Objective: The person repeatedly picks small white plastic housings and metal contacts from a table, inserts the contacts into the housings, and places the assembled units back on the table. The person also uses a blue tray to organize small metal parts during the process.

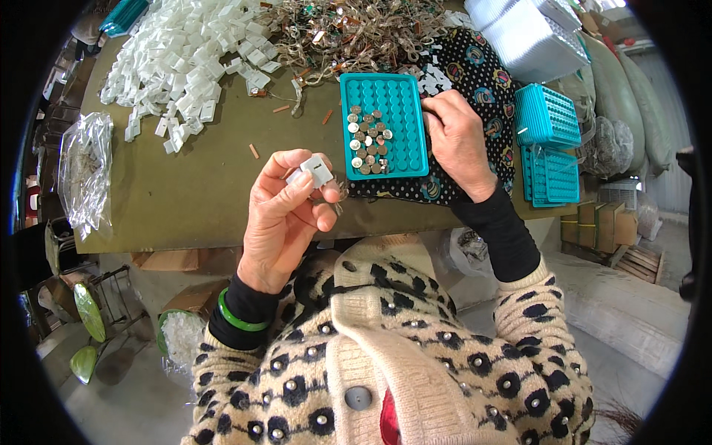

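Observation:
My left hand [280, 215] is closed around a small white square plastic casing [317, 170] with a dark slot in its face. Thin wires [337, 194] show behind it, by the fingers. A teal plastic tray [406, 133] with rows of round pockets lies to the right. Several silver coin-shaped button cells [366, 139] sit in its left and lower part. My right hand [460, 137] is at the tray's right edge, over a black patterned cloth [482, 70]. Its fingers are bent together; their tips are partly hidden, so what they hold cannot be made out. Small white pieces [432, 78] lie just beyond it.
White casings [196, 59] are heaped at the far left, beside a tangle of wired parts [348, 33]. Small orange-brown strips [254, 151] lie on the green table [178, 200]. A clear bag [85, 170] rests at left; stacked teal trays [549, 115] stand at right.

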